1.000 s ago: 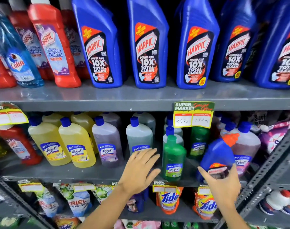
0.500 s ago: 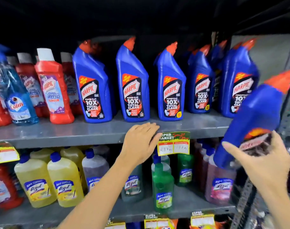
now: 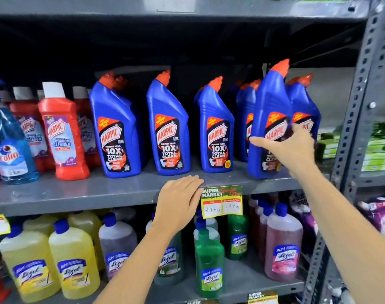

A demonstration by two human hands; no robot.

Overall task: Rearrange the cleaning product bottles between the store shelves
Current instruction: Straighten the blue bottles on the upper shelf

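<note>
My right hand (image 3: pixel 291 148) grips a blue Harpic bottle (image 3: pixel 268 110) with an orange cap, standing upright at the right end of the middle shelf (image 3: pixel 112 191), in front of other blue bottles. Its base looks to be on the shelf board. Three more blue Harpic bottles (image 3: pixel 168 126) stand in a row to its left. My left hand (image 3: pixel 178 202) lies flat against the shelf's front edge, fingers together, holding nothing. On the shelf below stand yellow, purple, green (image 3: pixel 209 257) and pink Lizol bottles (image 3: pixel 282 246).
Red Harpic bathroom cleaner bottles (image 3: pixel 63 132) and a blue Colin spray bottle (image 3: pixel 12 148) fill the shelf's left end. A price tag (image 3: pixel 222 202) hangs from the shelf edge beside my left hand. A perforated grey upright (image 3: pixel 360 102) borders the right side, with green packs (image 3: pixel 378 148) beyond it.
My right hand has carried the blue Harpic bottle from the lower shelf up to the middle shelf and set it upright at the right end. My left hand rose to the shelf edge.
</note>
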